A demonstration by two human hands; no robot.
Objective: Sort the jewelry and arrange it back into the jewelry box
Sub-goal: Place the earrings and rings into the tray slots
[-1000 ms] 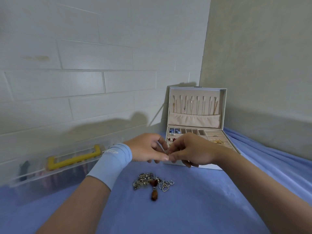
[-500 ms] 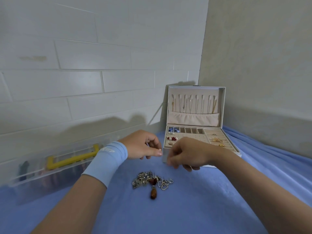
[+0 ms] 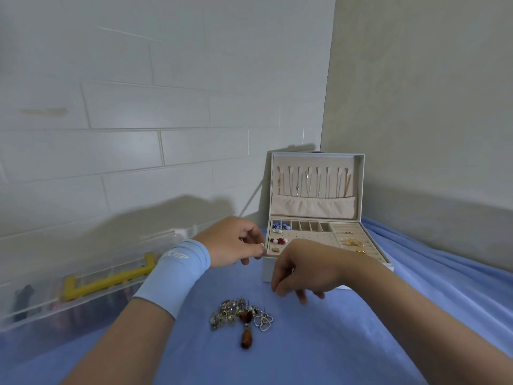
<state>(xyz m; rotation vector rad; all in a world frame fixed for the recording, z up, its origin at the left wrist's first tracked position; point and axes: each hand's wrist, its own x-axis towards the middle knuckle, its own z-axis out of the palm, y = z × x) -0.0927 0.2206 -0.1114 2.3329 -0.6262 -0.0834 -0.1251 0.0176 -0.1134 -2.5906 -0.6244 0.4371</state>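
Observation:
A white jewelry box (image 3: 361, 187) stands open against the corner, with chains hanging in its lid and beads, earrings and gold pieces in its tray. A tangled pile of silver jewelry (image 3: 236, 315) with a brown pendant (image 3: 246, 338) lies on the blue cloth in front of me. My left hand (image 3: 233, 243), a blue wristband on its wrist, pinches a small gold earring (image 3: 261, 244) just left of the box's front corner. My right hand (image 3: 305, 269) hangs above the cloth in front of the box, fingers curled downward and apart, holding nothing I can see.
A clear plastic organiser case (image 3: 83, 290) with a yellow handle (image 3: 108, 279) lies at the left along the tiled wall. Blue cloth (image 3: 319, 351) covers the surface. A plain wall closes the right side behind the box.
My hands were joined in front of the box and have come apart. The left keeps the small earring; the right has dropped toward the pile with its fingers loosened.

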